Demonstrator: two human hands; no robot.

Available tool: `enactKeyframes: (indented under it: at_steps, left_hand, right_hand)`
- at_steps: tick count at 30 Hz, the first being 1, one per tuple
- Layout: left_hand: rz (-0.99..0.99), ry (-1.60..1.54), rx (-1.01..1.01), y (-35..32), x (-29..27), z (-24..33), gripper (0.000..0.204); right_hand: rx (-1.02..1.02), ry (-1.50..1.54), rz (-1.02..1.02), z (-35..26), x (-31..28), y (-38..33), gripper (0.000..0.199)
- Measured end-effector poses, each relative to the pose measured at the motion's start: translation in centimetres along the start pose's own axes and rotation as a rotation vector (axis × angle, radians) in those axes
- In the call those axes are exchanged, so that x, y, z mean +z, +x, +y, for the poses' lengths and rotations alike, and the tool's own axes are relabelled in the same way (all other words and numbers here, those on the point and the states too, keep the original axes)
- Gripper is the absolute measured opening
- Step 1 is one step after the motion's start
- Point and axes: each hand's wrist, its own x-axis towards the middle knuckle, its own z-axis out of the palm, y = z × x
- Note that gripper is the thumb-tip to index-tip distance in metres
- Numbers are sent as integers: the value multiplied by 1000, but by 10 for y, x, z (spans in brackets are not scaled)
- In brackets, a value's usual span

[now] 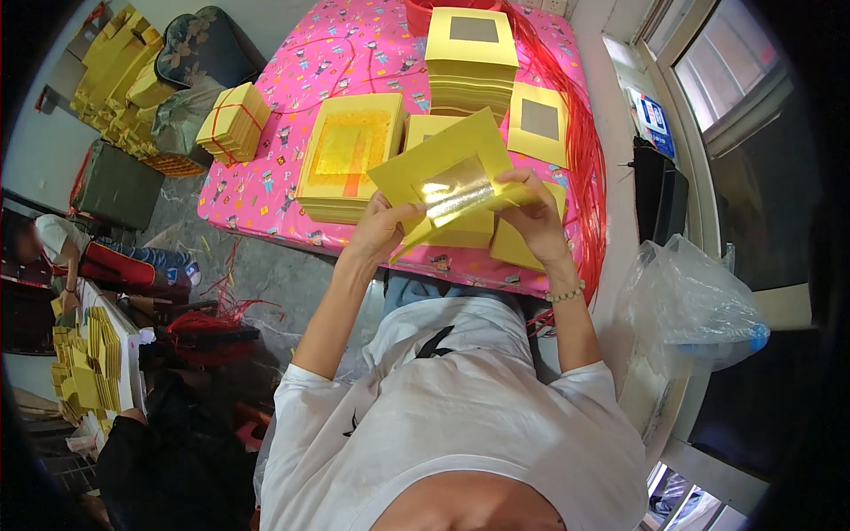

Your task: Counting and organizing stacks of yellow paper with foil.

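Observation:
My left hand (379,228) and my right hand (537,217) grip a yellow paper sheet (443,164) by its two sides, above the near edge of the table. A shiny foil rectangle covers the sheet's middle, and its lower part is bent toward me. Whether it is one sheet or more, I cannot tell. Beneath it, partly hidden, lies a stack of yellow paper (469,232). Left of that stands a thick stack with an orange-gold print (350,150). Behind rises a taller stack with a grey square on top (471,57). Another grey-squared sheet (538,124) lies at the right.
Pink patterned cloth (305,75) covers the table. A red-tied yellow bundle (234,124) sits at its left edge, and long red strips (575,168) hang along the right. Beside the window is a clear plastic bag (691,301). At far left, a person (66,243) is near more yellow paper (93,363).

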Motion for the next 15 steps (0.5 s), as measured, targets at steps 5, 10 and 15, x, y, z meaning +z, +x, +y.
enactKeyframes:
  at_steps: [5, 10, 15]
  left_hand:
    - [52, -38, -79, -8, -5, 2, 38]
    - [-159, 18, -77, -6, 1, 38, 66]
    - [-311, 492, -3, 4, -4, 64, 65]
  right_hand:
    - [-48, 19, 56, 5, 8, 8, 35]
    - [-10, -82, -13, 3, -1, 9, 29]
    - [-38, -281, 30, -5, -1, 10, 28]
